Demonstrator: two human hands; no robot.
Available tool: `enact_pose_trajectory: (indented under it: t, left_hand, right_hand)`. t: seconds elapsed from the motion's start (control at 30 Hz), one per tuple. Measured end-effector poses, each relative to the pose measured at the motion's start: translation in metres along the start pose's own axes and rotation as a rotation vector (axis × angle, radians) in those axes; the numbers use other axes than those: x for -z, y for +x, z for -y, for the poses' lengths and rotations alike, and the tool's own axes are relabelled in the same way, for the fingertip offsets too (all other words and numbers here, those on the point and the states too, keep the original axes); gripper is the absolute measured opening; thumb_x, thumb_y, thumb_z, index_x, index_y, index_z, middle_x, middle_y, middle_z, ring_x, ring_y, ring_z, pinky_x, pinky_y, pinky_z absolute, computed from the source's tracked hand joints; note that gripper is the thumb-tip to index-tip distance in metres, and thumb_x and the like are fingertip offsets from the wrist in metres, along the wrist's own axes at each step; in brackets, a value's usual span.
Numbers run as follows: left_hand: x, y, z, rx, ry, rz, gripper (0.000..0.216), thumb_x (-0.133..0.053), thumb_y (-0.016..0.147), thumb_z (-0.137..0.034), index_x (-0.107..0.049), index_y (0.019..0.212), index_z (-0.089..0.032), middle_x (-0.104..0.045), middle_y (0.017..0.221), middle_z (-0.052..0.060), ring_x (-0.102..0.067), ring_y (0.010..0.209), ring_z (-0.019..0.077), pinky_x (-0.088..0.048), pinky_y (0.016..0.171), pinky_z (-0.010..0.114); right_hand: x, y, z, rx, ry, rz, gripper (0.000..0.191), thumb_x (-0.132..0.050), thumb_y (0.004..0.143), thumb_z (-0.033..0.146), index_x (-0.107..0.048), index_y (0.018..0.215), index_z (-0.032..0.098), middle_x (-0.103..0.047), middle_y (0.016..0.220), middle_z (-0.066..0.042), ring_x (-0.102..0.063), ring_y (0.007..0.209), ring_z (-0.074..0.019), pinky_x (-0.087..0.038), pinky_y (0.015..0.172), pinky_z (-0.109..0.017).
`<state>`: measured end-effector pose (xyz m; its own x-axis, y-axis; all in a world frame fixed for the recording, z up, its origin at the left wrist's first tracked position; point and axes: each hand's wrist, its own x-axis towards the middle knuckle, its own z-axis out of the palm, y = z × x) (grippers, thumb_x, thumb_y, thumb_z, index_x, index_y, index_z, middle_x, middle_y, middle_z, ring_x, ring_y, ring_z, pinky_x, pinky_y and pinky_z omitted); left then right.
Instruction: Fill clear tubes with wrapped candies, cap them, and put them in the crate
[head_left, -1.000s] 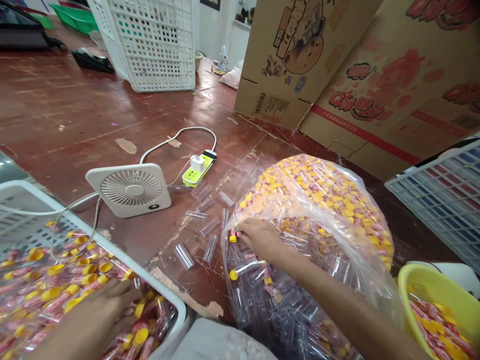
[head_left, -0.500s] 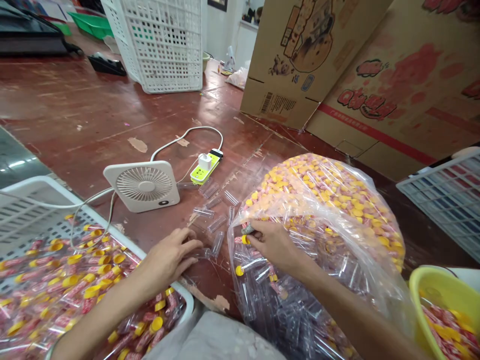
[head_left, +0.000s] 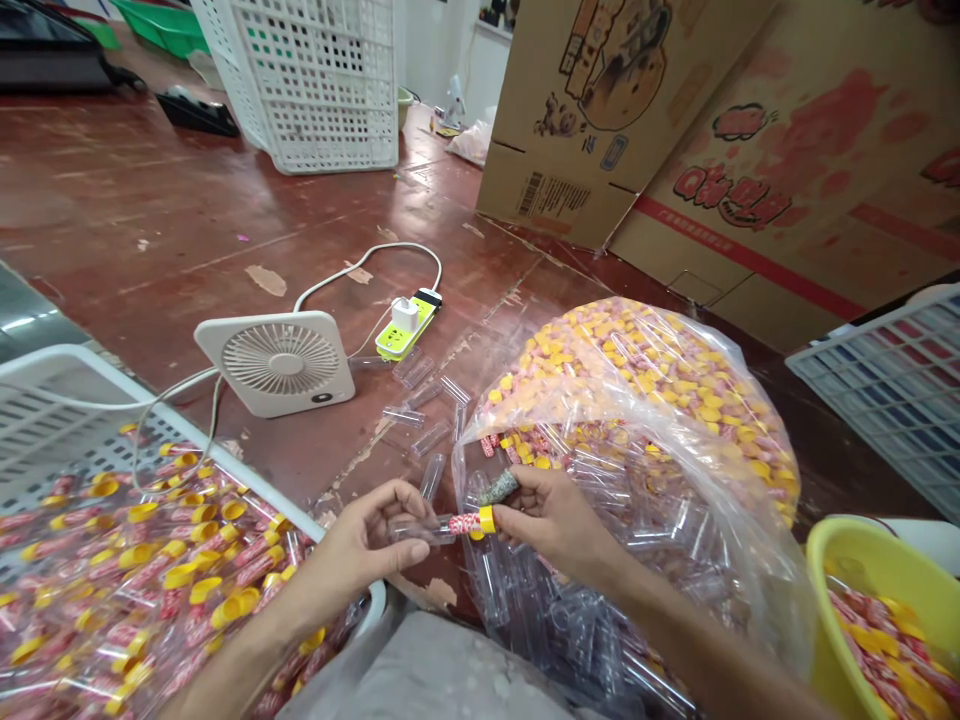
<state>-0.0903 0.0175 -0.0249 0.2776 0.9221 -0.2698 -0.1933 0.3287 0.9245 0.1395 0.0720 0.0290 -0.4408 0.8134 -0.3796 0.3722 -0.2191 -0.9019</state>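
Observation:
My left hand (head_left: 364, 545) is closed around a clear plastic tube (head_left: 421, 529). My right hand (head_left: 551, 520) pinches a red-and-white candy roll with a yellow cap (head_left: 471, 522), its tip at the tube's mouth, and also holds a small greyish roll (head_left: 498, 488). Both hands meet over the floor between a white basket (head_left: 45, 390) of filled yellow-capped tubes on the left and a big clear plastic bag (head_left: 675, 440) on the right. The bag holds empty tubes near me and yellow-capped candy rolls farther back.
Loose empty tubes (head_left: 409, 415) lie on the red floor by a white square fan (head_left: 277, 362) and a green power strip (head_left: 405, 328). A yellow bowl (head_left: 870, 570) of candy sits at right, a blue-lined crate (head_left: 892, 390) behind it, cardboard boxes (head_left: 675, 130) and a white crate (head_left: 315, 80) beyond.
My left hand left the basket, picked a clear tube off the floor and lifted it. My right hand came out of the bag with a candy roll and brought it to the tube.

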Motion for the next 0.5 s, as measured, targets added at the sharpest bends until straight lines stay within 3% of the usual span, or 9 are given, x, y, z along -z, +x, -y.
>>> enact_pose_trajectory:
  t: [0.2,0.37,0.43,0.5]
  left_hand:
    - [-0.025,-0.005,0.002,0.1,-0.088,0.116,0.029,-0.074,0.081,-0.038,-0.062,0.099,-0.02,-0.063,0.091,0.002,-0.064,0.08,0.018,-0.057,0.071,0.032]
    - [-0.037,-0.006,0.009,-0.029,0.052,0.061,0.023,-0.063,0.09,-0.042,-0.062,0.1,-0.021,-0.062,0.093,0.002,-0.063,0.085,0.0185,-0.056,0.074,0.029]
    - [-0.032,-0.008,0.004,-0.047,0.165,0.056,0.023,-0.059,0.092,-0.043,-0.062,0.101,-0.022,-0.065,0.095,0.003,-0.064,0.089,0.0201,-0.056,0.078,0.029]
    - [-0.012,-0.019,-0.002,-0.027,0.361,0.061,0.022,-0.057,0.093,-0.042,-0.064,0.1,-0.023,-0.069,0.096,0.004,-0.066,0.091,0.0213,-0.054,0.08,0.029]
  right_hand:
    - [-0.004,0.002,-0.009,-0.063,-0.115,0.063,0.023,-0.074,0.073,0.03,-0.056,0.064,0.019,-0.056,0.054,0.005,-0.054,0.051,-0.0099,-0.037,0.046,-0.019]
    - [-0.013,0.009,-0.018,-0.158,-0.062,0.154,0.021,-0.073,0.076,0.031,-0.059,0.067,0.018,-0.056,0.052,0.006,-0.048,0.043,-0.0082,-0.034,0.041,-0.019]
    - [-0.018,0.013,-0.018,-0.174,-0.079,0.167,0.023,-0.074,0.077,0.033,-0.059,0.067,0.018,-0.058,0.053,0.006,-0.05,0.044,-0.0087,-0.035,0.042,-0.019]
    - [-0.017,0.018,-0.015,-0.112,-0.213,0.227,0.023,-0.078,0.075,0.033,-0.062,0.068,0.018,-0.06,0.056,0.006,-0.055,0.051,-0.0097,-0.036,0.046,-0.019]
